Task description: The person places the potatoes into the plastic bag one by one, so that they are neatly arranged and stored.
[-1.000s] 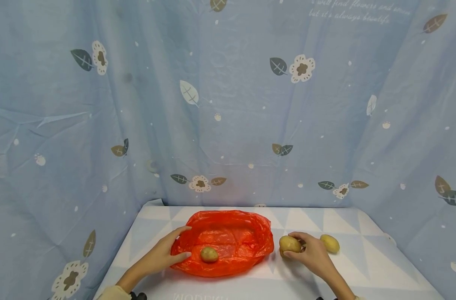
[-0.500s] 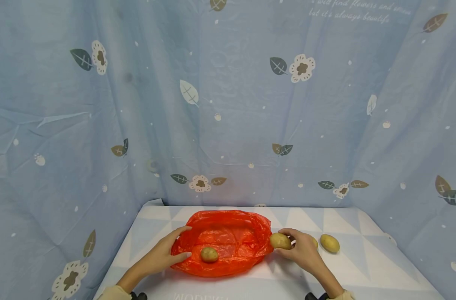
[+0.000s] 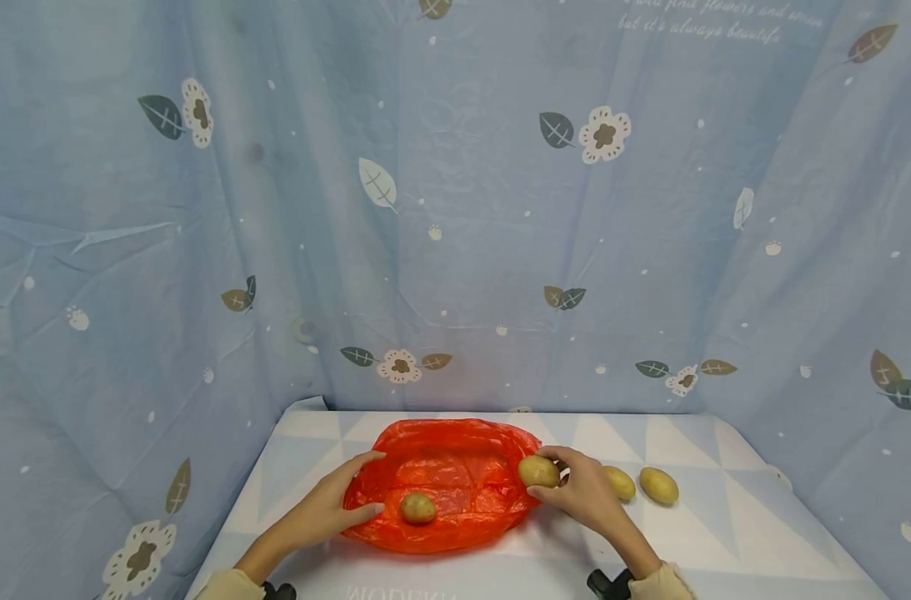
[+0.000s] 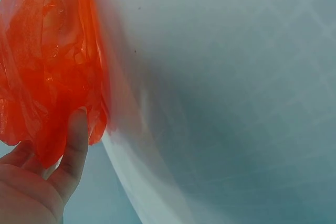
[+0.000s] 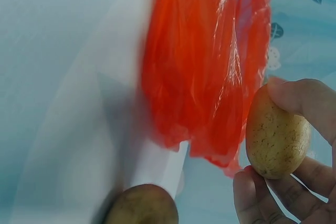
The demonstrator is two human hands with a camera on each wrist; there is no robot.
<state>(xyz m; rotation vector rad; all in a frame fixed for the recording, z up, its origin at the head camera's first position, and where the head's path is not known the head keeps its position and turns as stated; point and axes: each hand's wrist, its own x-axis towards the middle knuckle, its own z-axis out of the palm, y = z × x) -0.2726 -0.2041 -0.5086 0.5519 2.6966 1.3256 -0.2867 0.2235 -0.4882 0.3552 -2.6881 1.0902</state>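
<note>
A red plastic bag (image 3: 455,542) lies on the table with its mouth spread wide, and a potato (image 3: 418,508) rests inside it. My left hand (image 3: 327,504) holds the bag's left side, thumb and fingers set apart at the rim; in the left wrist view the thumb (image 4: 76,148) lies against the red plastic. Between the thumb and fingers of my right hand (image 3: 578,487) is another potato (image 3: 538,472), held at the right rim of the bag. The right wrist view shows this held potato (image 5: 275,132) beside the bag (image 5: 194,72), above the table.
Two more potatoes lie on the table right of the bag: one (image 3: 621,483) partly behind the right hand, the other (image 3: 659,486) farther right. The white and pale blue patterned table (image 3: 725,533) meets a blue printed curtain (image 3: 485,250) at the back and sides.
My right hand has carried its potato leftward, from the table beside the bag to the bag's right rim. A potato behind that hand has come into view. The left hand stays in place.
</note>
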